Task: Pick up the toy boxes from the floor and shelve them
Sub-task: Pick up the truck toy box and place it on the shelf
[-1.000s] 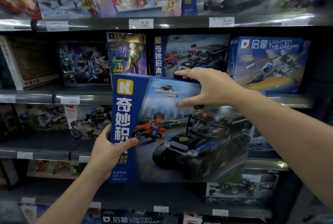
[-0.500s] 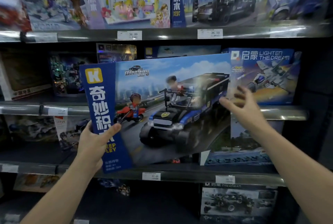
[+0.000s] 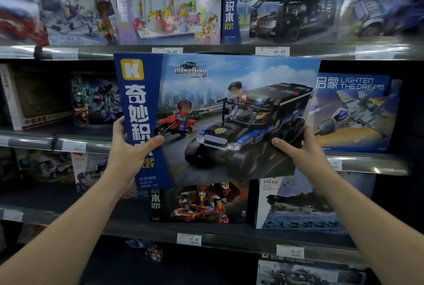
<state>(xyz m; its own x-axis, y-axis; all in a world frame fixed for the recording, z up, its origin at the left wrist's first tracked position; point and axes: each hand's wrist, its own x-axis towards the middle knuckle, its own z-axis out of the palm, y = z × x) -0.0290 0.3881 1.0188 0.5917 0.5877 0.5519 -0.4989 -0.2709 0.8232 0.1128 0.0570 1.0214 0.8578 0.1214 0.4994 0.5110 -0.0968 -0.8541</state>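
Head cam: shelving step. Big police-truck toy box (image 3: 229, 110) up at the second shelf (image 3: 367, 164), left hand (image 3: 128, 158) and right hand (image 3: 300, 149) clamped on its lower corners. Next, probably: level it, slide in beside the jet box (image 3: 358, 112).

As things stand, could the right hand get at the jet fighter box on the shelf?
Probably not without letting go: the right hand grips the police truck box at its lower right corner, with the left hand on its left edge. The jet fighter box stands just right, its front mostly unobstructed.

Blue truck-picture toy box (image 3: 215, 110), upright, apparently airborne
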